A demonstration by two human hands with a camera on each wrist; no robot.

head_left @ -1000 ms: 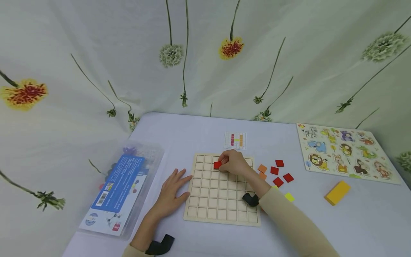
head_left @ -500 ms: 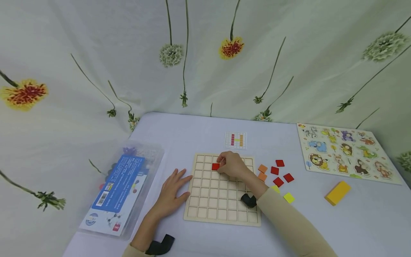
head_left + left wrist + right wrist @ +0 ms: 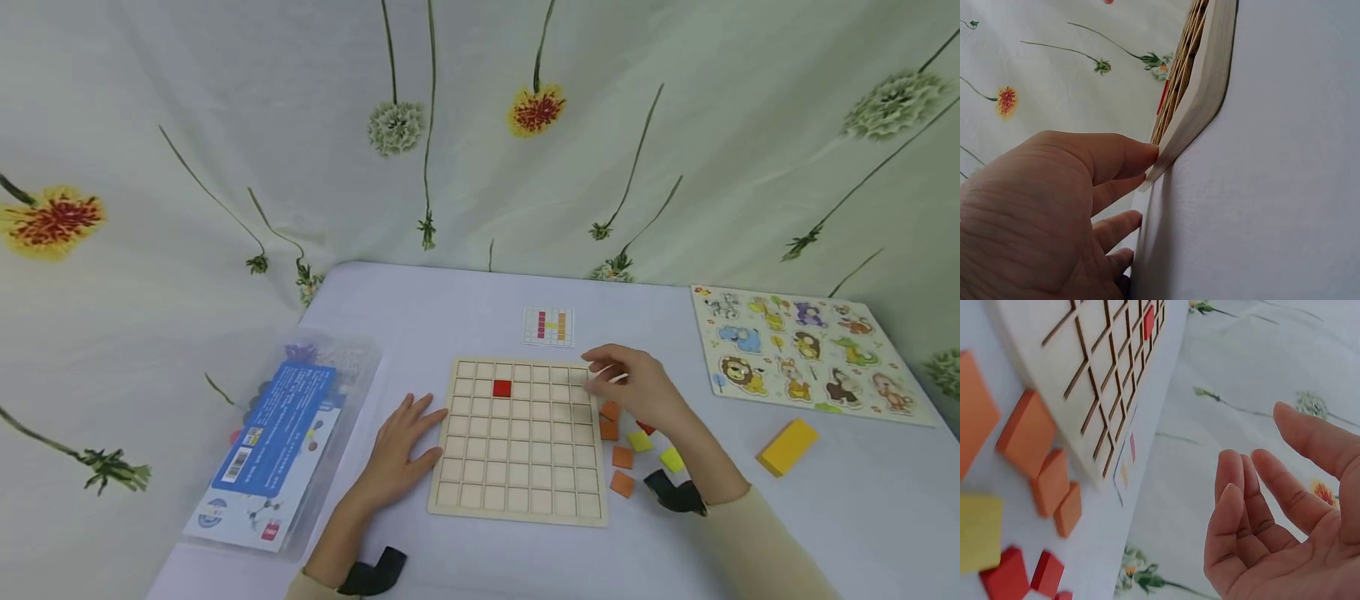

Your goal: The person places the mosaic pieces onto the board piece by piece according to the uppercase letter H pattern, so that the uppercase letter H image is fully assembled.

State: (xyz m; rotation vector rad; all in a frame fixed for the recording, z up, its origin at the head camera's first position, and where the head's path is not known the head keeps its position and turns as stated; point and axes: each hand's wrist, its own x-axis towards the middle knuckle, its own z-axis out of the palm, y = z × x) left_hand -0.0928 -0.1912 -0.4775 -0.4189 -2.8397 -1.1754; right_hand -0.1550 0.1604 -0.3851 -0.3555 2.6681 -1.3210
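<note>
A wooden grid board (image 3: 517, 442) lies flat on the table, with one red square tile (image 3: 502, 388) set in a cell of its second row from the top. My left hand (image 3: 397, 454) rests at the board's left side, its fingers straight and touching the edge, as the left wrist view also shows. Over the board's upper right edge hovers my right hand (image 3: 630, 387), fingers loosely bent and holding nothing. Below and beside it lie orange tiles (image 3: 622, 457), yellow tiles (image 3: 640, 440) and red tiles (image 3: 1047, 574), partly hidden by that hand in the head view.
A small pattern card (image 3: 548, 326) lies beyond the board. To the left is a clear plastic case (image 3: 360, 400) with a blue and white label. An animal puzzle board (image 3: 810, 354) and a yellow block (image 3: 787, 447) are at the right. A floral cloth (image 3: 480, 150) hangs behind.
My right hand has let go of the red tile, now lying in its cell, and has moved right towards the loose tiles. The left hand has stayed in place.
</note>
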